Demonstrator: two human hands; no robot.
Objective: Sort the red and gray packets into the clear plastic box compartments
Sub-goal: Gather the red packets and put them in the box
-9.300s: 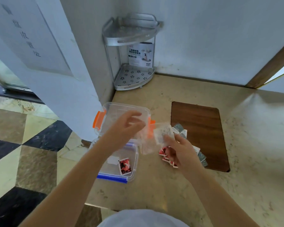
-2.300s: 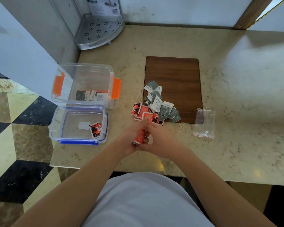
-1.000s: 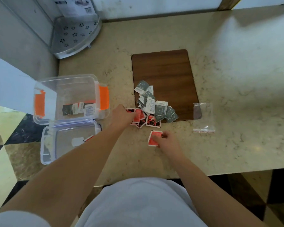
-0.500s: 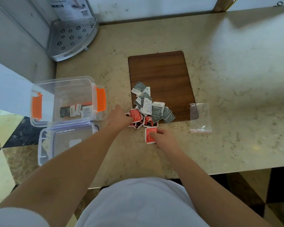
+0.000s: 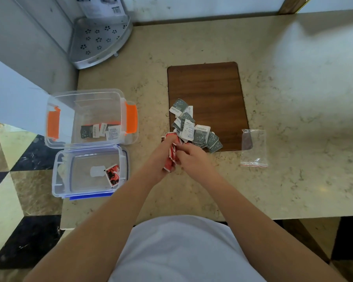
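At the counter's (image 5: 293,98) left edge stands a clear box with orange latches (image 5: 90,119), a few gray packets (image 5: 99,130) lying in it; just in front of it, a shallower blue-trimmed clear box (image 5: 90,171) holds one red packet (image 5: 112,174). The left hand (image 5: 160,157) curls its grip round a small stack of red packets (image 5: 171,157), standing on edge. The right hand (image 5: 192,157) pinches that same stack from the other side (fingers bent, thumb hidden). Beyond them a loose heap of gray packets (image 5: 194,127) spills over the wooden board (image 5: 208,94). An empty plastic bag (image 5: 254,148) lies farther right.
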